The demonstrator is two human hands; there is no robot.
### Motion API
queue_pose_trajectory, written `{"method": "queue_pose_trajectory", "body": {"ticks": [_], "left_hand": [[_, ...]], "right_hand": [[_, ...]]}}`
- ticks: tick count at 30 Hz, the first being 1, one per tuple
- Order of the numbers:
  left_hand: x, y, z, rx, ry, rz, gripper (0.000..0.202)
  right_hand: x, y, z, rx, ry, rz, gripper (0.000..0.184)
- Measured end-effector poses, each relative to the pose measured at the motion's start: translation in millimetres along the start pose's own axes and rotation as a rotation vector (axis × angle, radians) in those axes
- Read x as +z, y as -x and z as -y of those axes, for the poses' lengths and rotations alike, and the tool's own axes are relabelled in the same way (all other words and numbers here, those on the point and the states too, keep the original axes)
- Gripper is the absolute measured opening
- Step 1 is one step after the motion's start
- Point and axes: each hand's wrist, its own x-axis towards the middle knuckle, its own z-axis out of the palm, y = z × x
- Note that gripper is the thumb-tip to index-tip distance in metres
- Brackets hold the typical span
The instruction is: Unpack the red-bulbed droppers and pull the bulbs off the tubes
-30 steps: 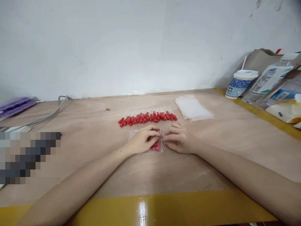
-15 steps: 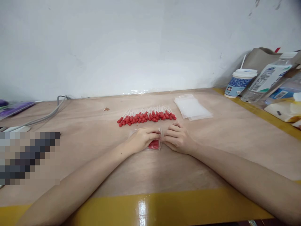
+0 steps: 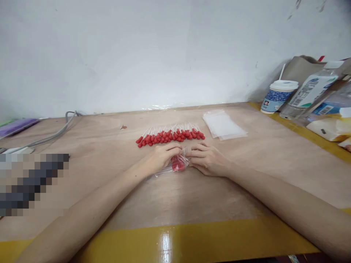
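Note:
Between my hands, low over the table, is a clear plastic bag [image 3: 178, 164] with red-tipped sticks inside, its red ends toward the right. My left hand [image 3: 161, 157] has its fingers closed on the bag's upper side. My right hand [image 3: 207, 159] pinches the bag's right end with curled fingers. Just beyond my hands lies a row of white sticks with red, bulb-shaped tips [image 3: 170, 137], tips toward me. To its right rests a stack of flat, translucent bags [image 3: 225, 125]. The sticks' far ends in the held bag are partly hidden by my left hand.
At the right edge stand a lidded paper cup [image 3: 278, 98] with a straw and a clear bottle [image 3: 312, 93] leaning over. A grey cable [image 3: 55, 134] and a purple packet [image 3: 19, 127] lie at left. Yellow tape [image 3: 192, 235] edges the table [image 3: 115, 201].
The bag has turned, so more of its red contents and its clear length to the left now show. My left hand has shifted slightly left and up; my right hand has regripped at the bag's end.

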Motion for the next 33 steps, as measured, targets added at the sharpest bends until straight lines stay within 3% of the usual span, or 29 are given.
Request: {"method": "queue_pose_trajectory", "body": {"ticks": [2, 4, 7, 11, 13, 17, 21, 24, 28, 33], "left_hand": [[-0.8, 3, 5, -0.013, 0.006, -0.091, 0.029], [-0.8, 5, 7, 0.01, -0.025, -0.11, 0.028], [-2.5, 5, 3, 0.071, -0.055, -0.029, 0.027], [-11.5, 9, -9, -0.114, 0.026, 0.073, 0.028], [-15.2, 16, -15, -0.204, 0.08, 0.143, 0.039], [-11.8, 33, -19, -0.256, 0.168, 0.219, 0.058], [-3.6, 35, -16, -0.339, 0.247, 0.2, 0.059], [-2.0, 31, -14, -0.382, 0.283, 0.189, 0.06], [-1.6, 30, -15, -0.4, 0.291, 0.157, 0.057], [0.9, 31, -15, -0.38, 0.295, 0.125, 0.054]], "right_hand": [[-4, 2, -1, 0.073, -0.096, 0.048, 0.016], [-7, 2, 0, 0.168, -0.214, 0.102, 0.019], [-5, 1, 3, 0.343, -0.358, 0.101, 0.023], [3, -1, 7, 0.485, -0.425, 0.0, 0.017], [5, -2, 8, 0.51, -0.422, -0.003, 0.017], [9, -4, 6, 0.528, -0.403, 0.048, 0.016], [12, -8, 4, 0.573, -0.359, 0.106, 0.026], [11, -9, 3, 0.647, -0.397, 0.135, 0.022], [11, -5, 2, 0.732, -0.549, 0.078, 0.026], [13, -7, 2, 0.639, -0.776, 0.037, 0.033]]}}
